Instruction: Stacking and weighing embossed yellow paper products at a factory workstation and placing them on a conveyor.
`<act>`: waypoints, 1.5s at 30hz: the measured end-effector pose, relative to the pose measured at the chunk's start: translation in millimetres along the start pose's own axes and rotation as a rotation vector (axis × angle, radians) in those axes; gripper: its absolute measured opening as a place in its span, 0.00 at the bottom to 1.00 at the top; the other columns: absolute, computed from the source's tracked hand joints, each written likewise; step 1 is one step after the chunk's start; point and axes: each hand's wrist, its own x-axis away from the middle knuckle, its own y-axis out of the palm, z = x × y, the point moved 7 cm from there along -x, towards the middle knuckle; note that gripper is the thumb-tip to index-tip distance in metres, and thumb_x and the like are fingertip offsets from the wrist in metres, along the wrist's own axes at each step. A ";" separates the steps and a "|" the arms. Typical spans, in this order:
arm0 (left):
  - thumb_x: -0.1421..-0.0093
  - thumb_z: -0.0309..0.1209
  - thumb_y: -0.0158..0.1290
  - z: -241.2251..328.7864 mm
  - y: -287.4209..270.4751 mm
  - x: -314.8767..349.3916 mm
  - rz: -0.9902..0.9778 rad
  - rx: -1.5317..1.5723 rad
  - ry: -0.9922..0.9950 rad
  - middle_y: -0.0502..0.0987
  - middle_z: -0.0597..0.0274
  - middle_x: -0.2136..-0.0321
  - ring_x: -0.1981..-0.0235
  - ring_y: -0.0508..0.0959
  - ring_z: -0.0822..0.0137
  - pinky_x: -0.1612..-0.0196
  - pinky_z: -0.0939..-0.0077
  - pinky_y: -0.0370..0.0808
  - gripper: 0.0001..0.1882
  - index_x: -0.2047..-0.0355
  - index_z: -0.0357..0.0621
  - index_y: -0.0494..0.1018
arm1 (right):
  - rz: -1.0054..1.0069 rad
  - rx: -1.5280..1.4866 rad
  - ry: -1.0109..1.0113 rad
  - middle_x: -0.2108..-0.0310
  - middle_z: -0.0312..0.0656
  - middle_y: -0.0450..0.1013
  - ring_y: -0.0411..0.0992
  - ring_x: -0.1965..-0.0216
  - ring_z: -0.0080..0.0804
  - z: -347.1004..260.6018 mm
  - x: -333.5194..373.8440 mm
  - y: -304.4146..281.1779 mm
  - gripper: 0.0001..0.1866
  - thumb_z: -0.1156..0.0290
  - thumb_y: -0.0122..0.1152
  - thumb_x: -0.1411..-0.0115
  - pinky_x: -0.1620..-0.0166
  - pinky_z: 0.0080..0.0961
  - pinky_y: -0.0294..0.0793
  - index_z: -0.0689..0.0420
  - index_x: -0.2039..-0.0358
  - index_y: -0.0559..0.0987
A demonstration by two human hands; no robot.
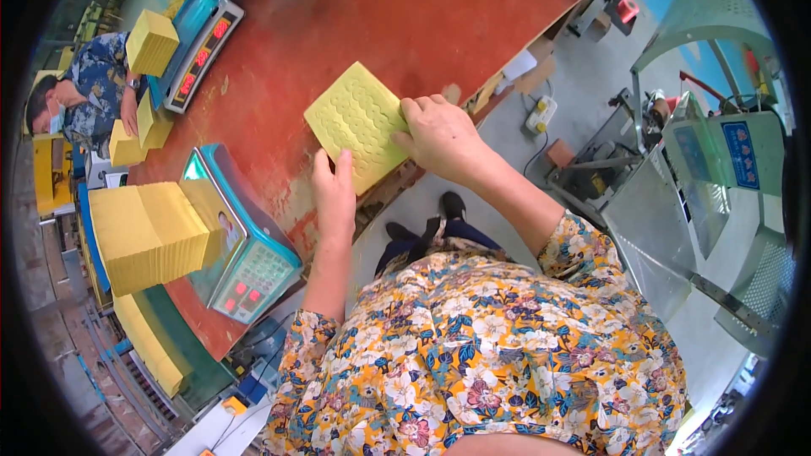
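A square yellow sheet of paper (355, 122), or a thin stack of them, is stamped with rows of curved cuts. It is held tilted over the front edge of the red table. My right hand (441, 137) grips its right edge, with the thumb on the near face and the fingers curled round the border. At the lower left edge my left hand (335, 194) pinches the paper, its thumb and forefinger showing. The other left fingers are mostly hidden.
On the red table (380, 8) stand a teal scale (253, 266) bearing thick yellow paper stacks (148, 232) and a second scale (198, 55) farther off. A co-worker (93, 93) handles yellow stacks at far left. Right are a metal chair (726, 160) and a power strip (541, 114) on the floor.
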 end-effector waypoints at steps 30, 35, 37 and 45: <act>0.42 0.26 0.60 23.3 -72.3 7.6 0.245 -0.280 0.329 0.74 0.52 0.51 0.52 0.76 0.62 0.51 0.68 0.74 0.34 0.36 0.42 0.61 | 0.071 0.000 -0.053 0.70 0.55 0.75 0.76 0.70 0.53 -120.5 -2.0 -3.6 0.22 0.63 0.67 0.50 0.67 0.43 0.75 0.61 0.62 0.67; 0.45 0.29 0.60 3.9 -88.9 19.4 0.280 -0.108 0.419 0.68 0.42 0.45 0.51 0.73 0.44 0.49 0.55 0.72 0.36 0.37 0.41 0.61 | -0.151 -0.288 0.076 0.52 0.63 0.73 0.75 0.51 0.51 -116.3 -5.9 16.8 0.38 0.56 0.70 0.48 0.54 0.38 0.76 0.63 0.42 0.66; 0.43 0.29 0.58 22.5 -86.9 32.0 0.273 -0.493 0.502 0.65 0.40 0.42 0.49 0.72 0.42 0.46 0.55 0.70 0.31 0.39 0.40 0.65 | -0.118 -0.244 0.008 0.52 0.61 0.73 0.75 0.51 0.49 -107.0 -13.6 20.4 0.39 0.54 0.68 0.46 0.52 0.37 0.75 0.62 0.40 0.64; 0.42 0.37 0.58 26.1 -74.7 18.7 -0.085 -0.146 0.417 0.61 0.36 0.39 0.41 0.66 0.41 0.41 0.53 0.65 0.34 0.39 0.32 0.63 | -0.205 -0.705 0.137 0.49 0.55 0.73 0.73 0.47 0.40 -96.8 -15.8 41.9 0.39 0.51 0.63 0.40 0.46 0.34 0.71 0.65 0.38 0.62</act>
